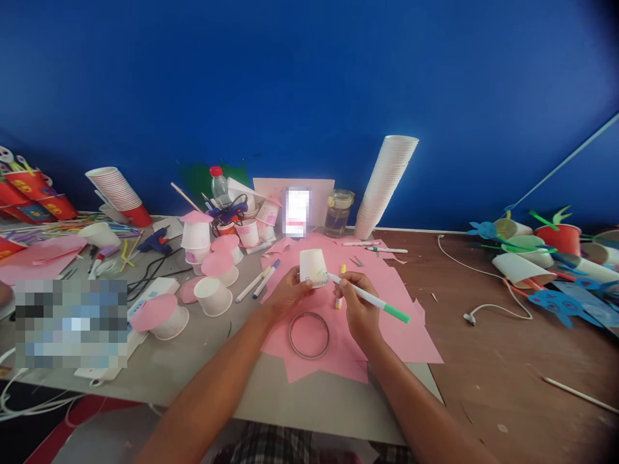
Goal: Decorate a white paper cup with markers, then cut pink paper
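Note:
A white paper cup, upside down with small coloured drawing near its rim, is gripped by my left hand from the left. My right hand holds a white marker with a green end, its tip at the cup's lower right side. Beneath both hands lie pink paper sheets. A yellow-capped marker rests on them just behind my right hand. Closer to me, a thin round ring lies flat on the pink paper.
To the left stand cups with pink paper tops, two markers and a power strip. A tall leaning cup stack and a glass jar are at the back. A white cable and cup crafts lie right.

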The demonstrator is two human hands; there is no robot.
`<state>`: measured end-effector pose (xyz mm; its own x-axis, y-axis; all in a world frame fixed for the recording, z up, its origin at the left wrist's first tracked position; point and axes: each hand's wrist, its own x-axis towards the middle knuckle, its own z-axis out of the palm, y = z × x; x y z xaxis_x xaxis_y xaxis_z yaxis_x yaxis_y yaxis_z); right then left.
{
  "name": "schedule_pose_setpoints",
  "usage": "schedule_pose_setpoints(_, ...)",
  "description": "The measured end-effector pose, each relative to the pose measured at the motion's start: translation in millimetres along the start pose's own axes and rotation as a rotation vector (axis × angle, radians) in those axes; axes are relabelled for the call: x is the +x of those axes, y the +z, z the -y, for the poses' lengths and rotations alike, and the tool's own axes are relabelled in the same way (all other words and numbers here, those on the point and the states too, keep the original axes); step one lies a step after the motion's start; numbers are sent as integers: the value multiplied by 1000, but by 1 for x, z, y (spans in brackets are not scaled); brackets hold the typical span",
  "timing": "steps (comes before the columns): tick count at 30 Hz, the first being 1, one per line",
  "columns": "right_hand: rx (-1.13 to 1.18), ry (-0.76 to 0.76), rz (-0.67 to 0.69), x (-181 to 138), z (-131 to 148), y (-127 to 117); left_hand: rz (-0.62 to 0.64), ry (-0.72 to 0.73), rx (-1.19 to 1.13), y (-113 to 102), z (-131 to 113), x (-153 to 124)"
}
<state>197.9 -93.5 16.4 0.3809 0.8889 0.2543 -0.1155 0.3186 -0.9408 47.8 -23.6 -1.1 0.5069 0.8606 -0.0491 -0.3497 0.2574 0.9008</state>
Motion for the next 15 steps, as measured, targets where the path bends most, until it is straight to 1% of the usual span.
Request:
schedule_pose_setpoints(5,-34,16,10,1,1,0,-35,-23,-1,0,1,-1)
schedule_pose_setpoints(10,-85,19,38,2,1,1,-10,-16,7,-1,1,0)
schedule_pose_setpoints(15,-102,-4,32,2,0,1,5,-7,16,-1,1,0)
